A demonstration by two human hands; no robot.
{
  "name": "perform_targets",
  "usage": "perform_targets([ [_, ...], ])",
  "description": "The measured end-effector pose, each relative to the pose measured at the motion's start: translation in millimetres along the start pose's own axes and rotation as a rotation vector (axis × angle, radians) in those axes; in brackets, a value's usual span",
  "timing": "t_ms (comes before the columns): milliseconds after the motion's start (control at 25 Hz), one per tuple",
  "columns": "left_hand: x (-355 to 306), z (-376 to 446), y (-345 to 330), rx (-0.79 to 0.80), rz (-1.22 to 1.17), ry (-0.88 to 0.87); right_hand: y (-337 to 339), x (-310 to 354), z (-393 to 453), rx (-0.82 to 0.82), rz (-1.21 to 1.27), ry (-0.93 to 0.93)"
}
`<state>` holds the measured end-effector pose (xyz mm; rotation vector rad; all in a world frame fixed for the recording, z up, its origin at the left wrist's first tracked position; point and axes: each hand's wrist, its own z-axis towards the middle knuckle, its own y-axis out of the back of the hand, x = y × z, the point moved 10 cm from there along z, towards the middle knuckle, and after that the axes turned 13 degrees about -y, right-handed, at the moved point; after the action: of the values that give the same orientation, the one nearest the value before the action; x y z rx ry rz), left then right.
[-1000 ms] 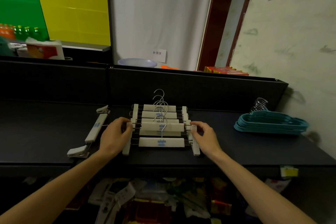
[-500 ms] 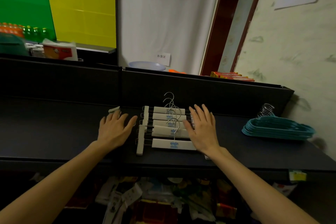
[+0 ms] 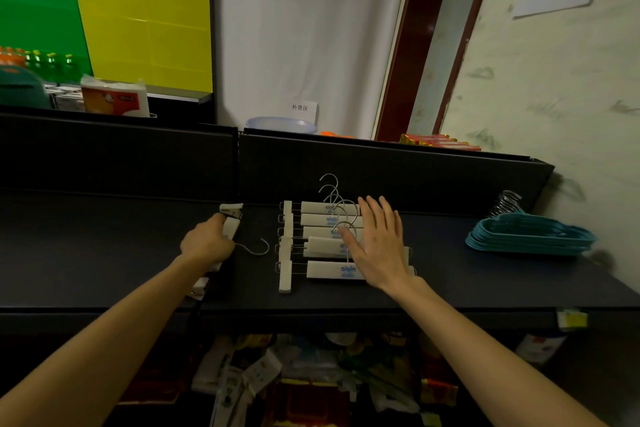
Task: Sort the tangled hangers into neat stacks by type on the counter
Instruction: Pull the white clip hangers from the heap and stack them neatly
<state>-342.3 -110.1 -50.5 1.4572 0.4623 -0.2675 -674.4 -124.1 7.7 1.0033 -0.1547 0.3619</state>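
On the dark desk, five white clip hangers lie in one overlapping row, the right hand resting flat on them, fingers straight. The left hand grasps a sixth white hanger just beside the row, while a stack of teal hangers sits well apart to the right.

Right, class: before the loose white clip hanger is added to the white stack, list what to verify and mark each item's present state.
1. Left hand has a grip on the loose white clip hanger: ok.
2. That hanger lined up with the white stack: not ok, it lies crosswise, apart.
3. Right hand flat over the stack, fingers straight: ok.
4. Right hand actually pressing the stack: cannot tell.
5. Teal hangers stacked separately at the right: ok.
6. Bare counter around the stack: ok.
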Motion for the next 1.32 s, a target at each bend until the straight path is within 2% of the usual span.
perform_targets([
  [80,-2.8,2.0,7.0,-0.026,-0.037,-0.037,4.0,2.6,0.9,0.007,-0.003,0.019],
  [160,-8.8,1.8,19.2,-0.123,-0.063,-0.115,3.3,4.2,-0.2,0.023,-0.006,0.043],
  [320,-36.3,6.0,44.7,-0.288,-0.318,-0.158,4.9,1.6,0.6,-0.007,0.034,0.060],
  [520,-101.5,46.0,45.2,-0.288,-0.714,-0.223,20.0,13.3,18.1,-0.031,0.162,0.120],
  [720,-144.7,94.4,46.2,-0.381,-1.181,-0.019,26.9,9.2,55.6,0.084,0.494,0.046],
  [880,-156.3,132.9,26.9,-0.372,-1.377,0.151,22.6,5.9,91.7,0.274,0.815,-0.043],
  [1000,-159.6,149.8,16.1,-0.310,-1.459,0.153,8.0,-14.2,119.8,0.376,0.943,-0.133],
  [1120,-153.0,156.4,13.3,-0.194,-1.438,0.083,-7.7,-52.0,136.1,0.362,1.117,-0.296],
  [1240,-117.8,152.5,17.8,-0.262,-1.346,0.087,-19.5,-82.1,144.9,0.348,1.141,-0.363],
  [1320,-103.1,148.1,28.9,-0.327,-1.144,-0.065,-27.3,-94.8,152.2,0.352,1.126,-0.378],
])
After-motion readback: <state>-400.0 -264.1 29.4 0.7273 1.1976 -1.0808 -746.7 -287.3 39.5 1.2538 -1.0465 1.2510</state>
